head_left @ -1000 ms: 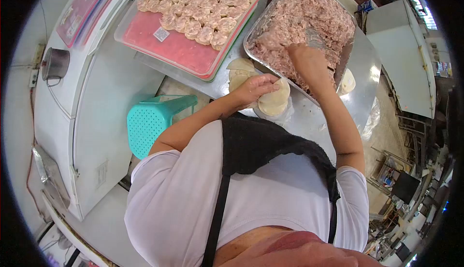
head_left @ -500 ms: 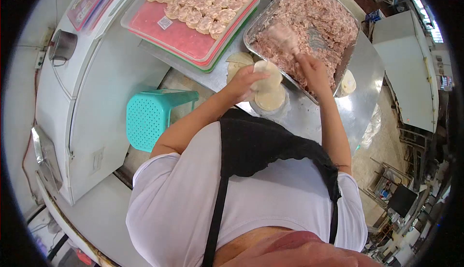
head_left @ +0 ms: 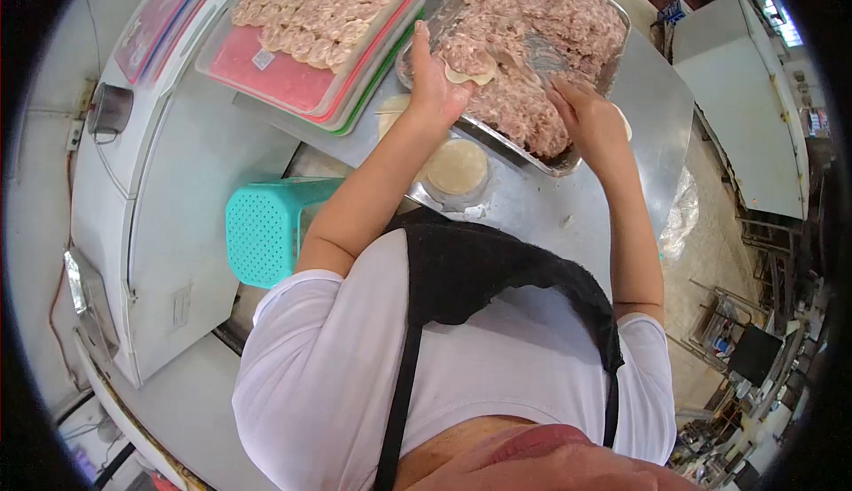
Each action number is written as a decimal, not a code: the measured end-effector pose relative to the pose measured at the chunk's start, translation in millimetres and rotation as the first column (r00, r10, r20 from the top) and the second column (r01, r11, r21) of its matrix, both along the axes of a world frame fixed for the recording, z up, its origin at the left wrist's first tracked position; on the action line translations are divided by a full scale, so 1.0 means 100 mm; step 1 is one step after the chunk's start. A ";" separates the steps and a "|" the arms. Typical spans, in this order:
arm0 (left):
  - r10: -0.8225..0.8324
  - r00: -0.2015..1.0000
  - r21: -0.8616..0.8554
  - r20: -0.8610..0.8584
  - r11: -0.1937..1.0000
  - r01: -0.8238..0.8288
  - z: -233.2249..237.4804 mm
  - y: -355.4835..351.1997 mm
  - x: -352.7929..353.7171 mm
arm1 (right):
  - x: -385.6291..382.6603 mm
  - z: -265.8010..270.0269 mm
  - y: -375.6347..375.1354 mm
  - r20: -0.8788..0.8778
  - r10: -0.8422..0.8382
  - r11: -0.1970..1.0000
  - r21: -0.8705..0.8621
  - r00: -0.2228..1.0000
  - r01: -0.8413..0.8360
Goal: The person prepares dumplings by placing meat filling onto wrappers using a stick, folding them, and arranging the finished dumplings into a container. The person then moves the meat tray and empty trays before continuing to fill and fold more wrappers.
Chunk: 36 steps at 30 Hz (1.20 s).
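My left hand (head_left: pixel 437 83) holds a round dumpling wrapper (head_left: pixel 470 72) cupped in its palm, raised over the near edge of a metal tray of minced pink meat filling (head_left: pixel 532 38). My right hand (head_left: pixel 587 118) grips a flat metal spatula (head_left: pixel 543 56) whose blade lies in the filling just right of the wrapper. A stack of round wrappers (head_left: pixel 458 168) sits on the steel table (head_left: pixel 532 211) below my left wrist.
A clear lidded container (head_left: pixel 293 83) with a red base holds several filled dumplings (head_left: pixel 319 3) at the upper left. A turquoise plastic stool (head_left: pixel 266 229) stands by the white chest freezer (head_left: pixel 169 189). Another steel table (head_left: pixel 745 109) stands to the right.
My left hand has lifted the wrapper from above the stack up to the tray's edge. My right hand moved the spatula back into the filling beside it.
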<state>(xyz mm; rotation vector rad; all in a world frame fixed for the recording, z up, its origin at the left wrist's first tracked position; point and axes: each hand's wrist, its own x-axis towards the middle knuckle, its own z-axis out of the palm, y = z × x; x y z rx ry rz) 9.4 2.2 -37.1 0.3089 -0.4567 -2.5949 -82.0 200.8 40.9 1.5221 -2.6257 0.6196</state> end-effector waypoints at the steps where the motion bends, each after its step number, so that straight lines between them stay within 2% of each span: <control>1: -0.009 1.000 -0.002 0.002 1.000 0.009 0.11 0.08 -0.02 | -0.04 -0.12 0.02 0.002 -0.009 1.000 -0.002 1.000 0.009; 3: 0.056 0.994 0.053 0.089 0.997 -0.061 0.34 0.23 -0.04 | -0.08 -0.27 0.01 0.002 0.117 0.993 -0.029 0.993 -0.117; 4: 0.032 0.996 0.084 0.079 0.996 -0.038 0.39 0.25 -0.02 | -0.16 -0.18 0.05 -0.036 0.105 0.992 0.067 0.994 -0.103; 5: 0.036 0.996 0.083 0.078 0.996 -0.043 0.42 0.27 -0.01 | -0.21 -0.07 0.12 -0.037 0.110 0.992 0.066 0.993 -0.107; 7: 0.021 0.983 0.092 0.184 0.995 -0.039 0.48 0.26 0.00 | -0.08 0.26 0.19 -0.175 0.069 0.971 0.236 0.982 -0.026; 8: 0.012 0.984 0.072 0.179 0.997 -0.025 0.46 0.25 -0.02 | -0.04 0.21 0.20 -0.158 0.102 0.994 0.066 0.982 -0.093; 9: 0.010 0.984 0.069 0.179 0.997 -0.023 0.48 0.28 -0.07 | -0.04 0.11 0.18 -0.158 0.100 0.994 0.063 0.982 -0.091; 11: 0.071 0.954 -0.028 0.292 0.997 -0.066 0.54 0.33 -0.16 | -0.07 -0.09 0.16 -0.057 0.176 0.984 -0.025 0.983 -0.178; 12: 0.073 0.954 -0.030 0.291 0.997 -0.068 0.46 0.28 -0.18 | -0.13 0.03 0.16 -0.081 0.167 0.986 0.040 0.983 -0.165; 13: 0.065 0.980 0.085 0.189 0.993 -0.083 0.36 0.17 -0.18 | -0.22 0.06 0.19 -0.084 0.170 0.985 0.035 0.982 -0.168; 14: 0.061 0.994 0.196 0.087 0.978 -0.077 0.27 0.08 -0.19 | -0.33 0.07 0.26 0.107 0.200 0.975 -0.120 0.974 -0.187; 15: 0.055 0.995 0.187 0.086 0.980 -0.070 0.37 0.10 -0.18 | -0.41 0.08 0.30 0.283 0.250 0.946 -0.275 0.926 -0.172; 16: -0.010 0.999 -0.040 0.049 0.999 0.012 0.56 0.18 -0.12 | -0.41 0.11 0.32 0.483 0.193 0.947 -0.318 0.854 -0.035; 17: -0.081 0.996 -0.264 0.028 0.961 0.086 0.65 0.24 -0.08 | -0.44 0.12 0.34 0.482 0.191 0.947 -0.320 0.855 -0.032; 18: -0.189 0.981 -0.500 0.046 0.846 0.187 0.65 0.18 -0.01 | -0.46 0.12 0.35 0.589 0.163 0.970 -0.241 0.791 -0.021; 19: -0.191 0.981 -0.500 0.045 0.845 0.188 0.66 0.17 -0.01 | -0.48 0.14 0.35 0.685 0.127 0.987 -0.160 0.717 -0.022; 20: -0.064 0.983 -0.780 0.172 0.600 0.176 0.67 0.17 -0.01 | -0.49 0.18 0.36 0.684 0.129 0.987 -0.161 0.718 -0.024; 21: 0.105 0.965 -0.941 0.240 0.267 0.206 0.69 0.16 -0.01 | -0.48 0.24 0.37 0.719 0.128 0.991 -0.109 0.683 -0.071; 22: 0.110 0.965 -0.942 0.240 0.266 0.204 0.68 0.13 -0.03 | -0.47 0.30 0.38 0.752 0.125 0.991 -0.061 0.648 -0.121; 23: 0.067 0.973 -0.968 0.219 0.142 0.208 0.67 0.10 -0.04 | -0.44 0.35 0.39 0.751 0.129 0.990 -0.063 0.647 -0.125; 24: 0.021 0.978 -0.979 0.205 0.016 0.205 0.65 0.06 -0.06 | -0.39 0.40 0.39 0.690 0.134 0.988 -0.042 0.711 -0.146; 25: 0.023 0.978 -0.978 0.207 0.016 0.206 0.65 0.02 -0.06 | -0.37 0.42 0.38 0.624 0.140 0.986 -0.019 0.769 -0.164; 26: -0.067 0.923 -0.926 0.378 -0.016 0.378 0.65 -0.03 -0.06 | -0.38 0.31 0.36 0.625 0.142 0.986 -0.019 0.768 -0.166; 27: -0.147 0.832 -0.844 0.535 -0.058 0.533 0.64 -0.06 -0.06 | -0.42 0.08 0.33 0.611 0.218 0.974 -0.083 0.761 -0.212; 28: -0.145 0.833 -0.845 0.534 -0.054 0.532 0.62 -0.06 -0.04 | -0.46 -0.09 0.32 0.592 0.292 0.956 -0.146 0.752 -0.256; 30: 0.054 0.895 -0.857 0.442 -0.268 0.440 0.55 -0.02 0.01 | -0.61 -0.27 0.28 0.604 0.319 0.945 -0.147 0.730 -0.291; 31: 0.055 0.895 -0.858 0.442 -0.264 0.440 0.53 -0.02 0.01 | -0.67 -0.31 0.27 0.616 0.346 0.934 -0.152 0.708 -0.324; 32: 0.061 0.842 -0.830 0.537 -0.142 0.539 0.51 -0.03 0.00 | -0.71 -0.34 0.28 0.616 0.348 0.932 -0.150 0.707 -0.329; 33: 0.054 0.779 -0.779 0.625 -0.017 0.626 0.50 -0.04 -0.01 | -0.72 -0.30 0.27 0.361 0.286 0.957 -0.070 0.888 -0.280; 34: 0.063 0.781 -0.782 0.622 -0.013 0.624 0.36 -0.06 -0.02 | -0.72 -0.26 0.24 0.062 0.211 0.978 -0.013 0.976 -0.210; 35: 0.139 0.848 -0.859 0.512 0.066 0.508 0.12 -0.09 -0.04 | -0.62 -0.25 0.22 0.057 0.221 0.975 -0.014 0.974 -0.220; 36: 0.221 0.891 -0.917 0.398 0.132 0.377 -0.01 -0.11 -0.04 | -0.42 -0.23 0.20 -0.012 0.207 0.974 -0.086 0.978 -0.208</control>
